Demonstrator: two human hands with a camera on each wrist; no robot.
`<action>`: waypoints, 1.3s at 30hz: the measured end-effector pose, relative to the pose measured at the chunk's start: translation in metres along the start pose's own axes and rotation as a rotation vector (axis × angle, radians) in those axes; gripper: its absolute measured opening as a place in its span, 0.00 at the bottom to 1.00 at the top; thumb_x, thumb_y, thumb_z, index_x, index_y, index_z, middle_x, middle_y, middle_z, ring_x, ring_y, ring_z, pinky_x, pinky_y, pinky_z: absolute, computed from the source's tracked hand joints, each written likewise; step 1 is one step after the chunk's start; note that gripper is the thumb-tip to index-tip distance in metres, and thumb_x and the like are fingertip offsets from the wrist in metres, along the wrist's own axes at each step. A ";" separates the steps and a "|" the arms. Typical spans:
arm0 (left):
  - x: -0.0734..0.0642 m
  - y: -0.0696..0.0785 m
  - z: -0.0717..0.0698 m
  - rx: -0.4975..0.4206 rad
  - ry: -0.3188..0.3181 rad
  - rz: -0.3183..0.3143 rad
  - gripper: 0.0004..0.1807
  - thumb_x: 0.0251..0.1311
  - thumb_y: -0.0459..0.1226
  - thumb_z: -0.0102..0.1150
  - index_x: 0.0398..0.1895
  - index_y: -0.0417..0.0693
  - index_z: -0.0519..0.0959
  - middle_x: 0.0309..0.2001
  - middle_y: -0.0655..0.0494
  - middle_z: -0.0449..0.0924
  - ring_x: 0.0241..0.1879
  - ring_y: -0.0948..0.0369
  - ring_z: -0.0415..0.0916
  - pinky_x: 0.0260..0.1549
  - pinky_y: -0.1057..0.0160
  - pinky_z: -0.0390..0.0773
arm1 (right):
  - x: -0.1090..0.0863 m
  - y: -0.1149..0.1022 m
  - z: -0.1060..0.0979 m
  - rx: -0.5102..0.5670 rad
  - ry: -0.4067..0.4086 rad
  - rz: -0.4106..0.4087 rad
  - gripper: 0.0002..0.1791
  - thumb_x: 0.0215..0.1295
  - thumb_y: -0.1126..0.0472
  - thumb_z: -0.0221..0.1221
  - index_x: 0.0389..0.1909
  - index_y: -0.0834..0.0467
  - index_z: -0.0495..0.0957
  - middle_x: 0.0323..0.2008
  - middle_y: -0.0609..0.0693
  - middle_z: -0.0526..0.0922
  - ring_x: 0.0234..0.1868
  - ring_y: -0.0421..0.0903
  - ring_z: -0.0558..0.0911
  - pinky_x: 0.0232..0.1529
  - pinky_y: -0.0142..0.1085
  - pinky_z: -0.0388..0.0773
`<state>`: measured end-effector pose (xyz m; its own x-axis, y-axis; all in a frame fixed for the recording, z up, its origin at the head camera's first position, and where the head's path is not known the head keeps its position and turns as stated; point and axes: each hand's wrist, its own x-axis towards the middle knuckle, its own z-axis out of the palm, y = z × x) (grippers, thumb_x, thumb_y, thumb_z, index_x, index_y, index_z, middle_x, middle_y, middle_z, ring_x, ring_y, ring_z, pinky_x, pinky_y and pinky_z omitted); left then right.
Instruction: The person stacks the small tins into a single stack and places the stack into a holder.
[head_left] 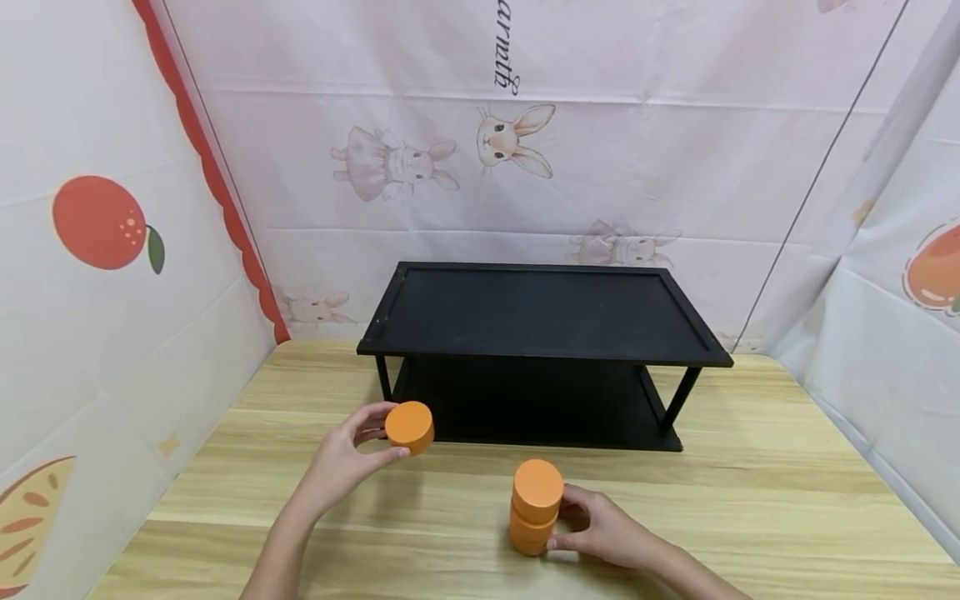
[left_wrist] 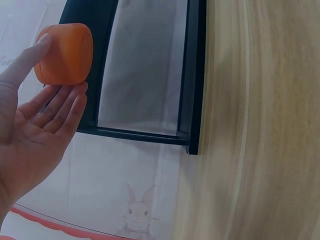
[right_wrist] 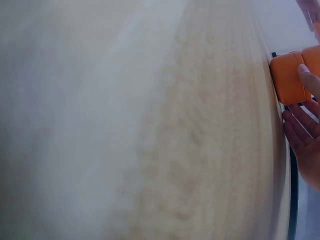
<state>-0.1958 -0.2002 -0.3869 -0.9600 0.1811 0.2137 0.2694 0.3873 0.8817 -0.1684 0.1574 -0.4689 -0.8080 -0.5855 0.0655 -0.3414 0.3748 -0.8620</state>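
My left hand (head_left: 345, 462) pinches a short, round orange container (head_left: 409, 425) between thumb and fingertips, in front of the black rack's left end. Seen from the left wrist, this container (left_wrist: 65, 54) has a smooth side, with the thumb on one side and fingertips opposite. Two more orange containers are stacked upright on the table; the upper one (head_left: 538, 483) sits on the lower one (head_left: 529, 537). At the stack's right, my right hand (head_left: 603, 529) grips the lower container with thumb and fingers. The right wrist view shows that container (right_wrist: 290, 80) at its edge.
A black two-level rack (head_left: 525, 312) stands at the back of the wood-grain table (head_left: 765, 500), its lower shelf (head_left: 517, 408) close to the table surface. Printed cloth walls (head_left: 360, 75) enclose the back and both sides.
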 end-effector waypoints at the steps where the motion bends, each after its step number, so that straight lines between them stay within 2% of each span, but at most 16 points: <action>1: 0.000 0.001 0.000 0.001 0.001 0.005 0.34 0.44 0.41 0.72 0.57 0.45 0.71 0.51 0.50 0.74 0.49 0.56 0.72 0.51 0.58 0.71 | 0.000 0.000 0.000 -0.003 0.002 -0.002 0.25 0.56 0.53 0.64 0.55 0.53 0.71 0.48 0.43 0.77 0.47 0.41 0.76 0.49 0.37 0.73; 5: 0.000 0.003 0.001 -0.001 0.001 0.016 0.33 0.43 0.41 0.72 0.56 0.46 0.71 0.50 0.51 0.74 0.49 0.56 0.73 0.50 0.57 0.71 | 0.000 -0.001 0.000 -0.011 0.008 -0.004 0.25 0.56 0.53 0.64 0.54 0.53 0.71 0.48 0.43 0.77 0.47 0.41 0.75 0.49 0.37 0.73; 10: 0.001 0.002 0.003 -0.009 -0.008 0.009 0.34 0.43 0.42 0.73 0.56 0.48 0.71 0.51 0.51 0.74 0.49 0.55 0.73 0.47 0.62 0.74 | 0.000 -0.001 0.000 -0.008 0.008 -0.008 0.25 0.56 0.53 0.65 0.54 0.53 0.71 0.48 0.43 0.77 0.47 0.41 0.75 0.49 0.38 0.73; 25: 0.002 0.007 0.011 -0.033 -0.029 0.034 0.33 0.42 0.42 0.73 0.55 0.49 0.72 0.50 0.54 0.74 0.48 0.58 0.73 0.48 0.64 0.73 | 0.000 -0.002 0.000 -0.004 0.008 -0.005 0.25 0.56 0.53 0.64 0.55 0.53 0.71 0.48 0.43 0.76 0.47 0.41 0.75 0.50 0.38 0.72; 32: 0.000 0.011 0.016 -0.048 -0.042 0.047 0.32 0.43 0.40 0.73 0.54 0.48 0.72 0.50 0.53 0.75 0.47 0.57 0.74 0.49 0.62 0.73 | 0.000 -0.001 0.000 -0.002 0.005 -0.013 0.25 0.56 0.54 0.64 0.55 0.53 0.71 0.48 0.43 0.77 0.47 0.41 0.75 0.49 0.38 0.73; 39: 0.000 0.014 0.022 -0.063 -0.050 0.062 0.31 0.43 0.36 0.72 0.54 0.47 0.72 0.50 0.53 0.75 0.47 0.58 0.74 0.50 0.54 0.71 | 0.001 0.000 0.001 0.004 -0.001 -0.023 0.25 0.56 0.55 0.64 0.55 0.53 0.71 0.48 0.43 0.76 0.47 0.42 0.76 0.49 0.37 0.73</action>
<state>-0.1901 -0.1751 -0.3836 -0.9361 0.2488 0.2486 0.3211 0.3165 0.8926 -0.1686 0.1564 -0.4691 -0.7995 -0.5946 0.0851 -0.3583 0.3584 -0.8621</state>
